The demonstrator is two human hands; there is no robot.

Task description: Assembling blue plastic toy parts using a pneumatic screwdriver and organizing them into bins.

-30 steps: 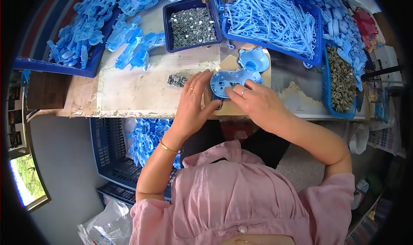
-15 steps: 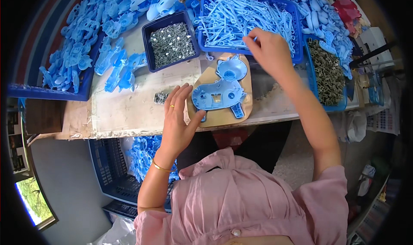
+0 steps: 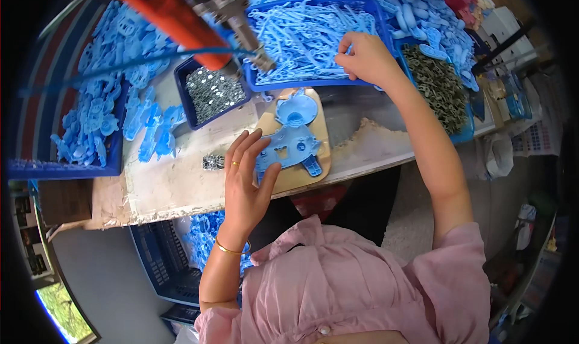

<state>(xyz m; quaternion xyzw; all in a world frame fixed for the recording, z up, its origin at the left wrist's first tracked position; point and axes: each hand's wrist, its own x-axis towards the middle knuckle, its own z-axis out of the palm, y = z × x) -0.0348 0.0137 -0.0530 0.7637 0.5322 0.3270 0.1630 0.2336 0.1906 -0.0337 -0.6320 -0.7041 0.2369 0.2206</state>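
Note:
My left hand (image 3: 246, 178) is open, fingers spread, at the left edge of a light-blue hollow plastic shell (image 3: 288, 148) shaped like an animal body; its thumb overlaps the shell's lower edge, and contact is unclear. The shell and a round blue cup-like piece (image 3: 297, 110) above it lie in a tan board (image 3: 324, 160). Over the front right of a blue basket (image 3: 313, 83), my right hand (image 3: 369, 59) has its fingers drawn together in a pinch. Thin light-blue plastic rods with looped ends (image 3: 301, 36) fill that basket. Whatever the fingertips hold is too small to make out.
An orange power screwdriver (image 3: 181, 24) hangs over the upper left. Small metal screws (image 3: 211, 93) fill a dark-blue box; a few more (image 3: 213, 162) lie on the table. Right stands a bin of brownish metal clips (image 3: 431, 81). Blue plastic parts (image 3: 96, 117) are heaped at left.
The view has shifted, bringing the orange screwdriver much further into sight. My right hand stays at the rod basket, its fingers now lower at the front rim. My left hand remains beside the shell.

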